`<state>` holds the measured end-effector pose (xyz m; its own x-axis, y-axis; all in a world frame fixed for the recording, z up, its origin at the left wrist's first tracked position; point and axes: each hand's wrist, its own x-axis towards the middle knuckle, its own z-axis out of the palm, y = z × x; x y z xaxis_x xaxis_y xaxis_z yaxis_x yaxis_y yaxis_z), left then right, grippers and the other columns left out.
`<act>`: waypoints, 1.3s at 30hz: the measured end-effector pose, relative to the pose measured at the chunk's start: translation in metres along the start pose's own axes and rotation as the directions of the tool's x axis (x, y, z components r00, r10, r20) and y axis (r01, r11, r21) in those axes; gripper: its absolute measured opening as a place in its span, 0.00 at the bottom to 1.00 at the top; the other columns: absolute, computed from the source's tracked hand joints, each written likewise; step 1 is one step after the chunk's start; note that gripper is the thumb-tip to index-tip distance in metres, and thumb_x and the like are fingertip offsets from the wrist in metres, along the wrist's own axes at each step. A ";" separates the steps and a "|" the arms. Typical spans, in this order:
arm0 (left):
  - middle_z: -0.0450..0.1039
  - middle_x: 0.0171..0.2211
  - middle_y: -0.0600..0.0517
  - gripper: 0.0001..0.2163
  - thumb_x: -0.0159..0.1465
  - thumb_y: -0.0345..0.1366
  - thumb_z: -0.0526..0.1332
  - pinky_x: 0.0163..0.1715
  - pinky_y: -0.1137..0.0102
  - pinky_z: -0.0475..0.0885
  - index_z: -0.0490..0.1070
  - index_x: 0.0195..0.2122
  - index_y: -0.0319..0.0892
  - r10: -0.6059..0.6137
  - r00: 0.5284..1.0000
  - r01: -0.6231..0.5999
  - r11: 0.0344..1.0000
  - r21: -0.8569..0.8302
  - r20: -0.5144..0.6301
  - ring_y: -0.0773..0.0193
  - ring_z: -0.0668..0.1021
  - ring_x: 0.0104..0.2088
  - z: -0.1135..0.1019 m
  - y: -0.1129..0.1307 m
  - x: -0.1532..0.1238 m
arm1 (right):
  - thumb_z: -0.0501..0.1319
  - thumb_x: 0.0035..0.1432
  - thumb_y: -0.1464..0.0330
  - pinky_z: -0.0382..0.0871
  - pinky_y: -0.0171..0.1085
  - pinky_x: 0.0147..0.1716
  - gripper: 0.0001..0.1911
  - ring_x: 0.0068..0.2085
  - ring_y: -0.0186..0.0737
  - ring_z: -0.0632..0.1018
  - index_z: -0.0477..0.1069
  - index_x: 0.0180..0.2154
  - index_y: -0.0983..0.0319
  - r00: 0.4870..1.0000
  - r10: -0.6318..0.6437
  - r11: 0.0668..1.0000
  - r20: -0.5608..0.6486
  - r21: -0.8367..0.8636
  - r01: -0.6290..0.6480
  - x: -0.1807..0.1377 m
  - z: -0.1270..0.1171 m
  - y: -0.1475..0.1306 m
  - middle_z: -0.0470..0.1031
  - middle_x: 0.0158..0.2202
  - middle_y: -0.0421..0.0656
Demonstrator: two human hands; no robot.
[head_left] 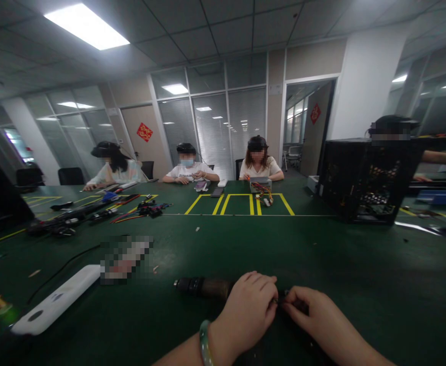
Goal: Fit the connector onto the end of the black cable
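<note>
My left hand (248, 310) is curled over a dark, cylinder-shaped tool (202, 286) that lies on the green table (223, 244) near its front edge. A green bangle (204, 343) is on that wrist. My right hand (318, 317) is closed in a pinch right beside the left one, fingertips meeting it over a small dark part I cannot make out. The tool's left end sticks out past my left hand; the rest is hidden under both hands.
A white flat device (53, 305) with a black cable lies at the left. A black open computer case (363, 180) stands at the right. Cables and tools (93, 213) lie at the far left. Three people sit across the table; another person's arm reaches in at the right.
</note>
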<state>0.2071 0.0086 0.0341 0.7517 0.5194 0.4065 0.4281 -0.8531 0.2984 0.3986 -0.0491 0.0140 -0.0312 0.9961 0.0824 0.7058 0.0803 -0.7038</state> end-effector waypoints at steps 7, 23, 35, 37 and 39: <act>0.72 0.51 0.54 0.03 0.62 0.32 0.62 0.58 0.60 0.60 0.69 0.37 0.44 0.023 1.000 -0.023 1.000 0.010 0.010 0.62 0.73 0.51 0.001 -0.001 0.000 | 0.58 0.59 0.68 0.63 0.31 0.28 0.07 0.29 0.37 0.76 0.73 0.30 0.60 1.000 0.004 1.000 0.005 0.007 -0.004 -0.001 0.000 0.001 0.77 0.27 0.38; 0.72 0.50 0.51 0.04 0.61 0.30 0.61 0.58 0.59 0.59 0.68 0.37 0.43 0.002 1.000 -0.002 1.000 -0.006 -0.023 0.60 0.72 0.51 0.000 0.001 0.000 | 0.58 0.59 0.68 0.63 0.30 0.28 0.07 0.29 0.37 0.76 0.73 0.29 0.60 1.000 -0.002 1.000 -0.001 0.003 0.002 0.000 0.000 0.001 0.77 0.27 0.38; 0.71 0.51 0.50 0.05 0.61 0.31 0.62 0.58 0.59 0.60 0.68 0.38 0.43 -0.006 1.000 0.006 1.000 0.000 -0.018 0.60 0.72 0.51 -0.001 0.002 0.000 | 0.58 0.59 0.69 0.63 0.30 0.28 0.07 0.29 0.36 0.76 0.72 0.29 0.60 1.000 -0.001 1.000 -0.006 0.013 0.001 0.000 -0.002 -0.003 0.77 0.27 0.38; 0.72 0.51 0.50 0.05 0.61 0.31 0.62 0.58 0.59 0.60 0.68 0.38 0.43 -0.004 1.000 0.004 1.000 -0.009 -0.019 0.59 0.72 0.51 0.000 0.001 0.000 | 0.58 0.59 0.69 0.63 0.30 0.28 0.07 0.29 0.36 0.76 0.72 0.29 0.60 1.000 0.000 1.000 0.002 0.022 0.000 0.000 -0.002 -0.003 0.77 0.27 0.38; 0.72 0.50 0.51 0.04 0.61 0.31 0.61 0.57 0.59 0.61 0.68 0.37 0.43 0.005 1.000 -0.006 1.000 -0.007 -0.012 0.60 0.72 0.51 0.002 -0.001 -0.001 | 0.58 0.59 0.69 0.63 0.30 0.28 0.07 0.29 0.36 0.76 0.73 0.30 0.60 1.000 0.003 1.000 0.003 0.016 -0.003 0.000 0.000 -0.001 0.77 0.27 0.38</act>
<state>0.2074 0.0088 0.0320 0.7478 0.5153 0.4186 0.4203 -0.8555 0.3023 0.3983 -0.0496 0.0148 -0.0315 0.9964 0.0782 0.6942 0.0781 -0.7156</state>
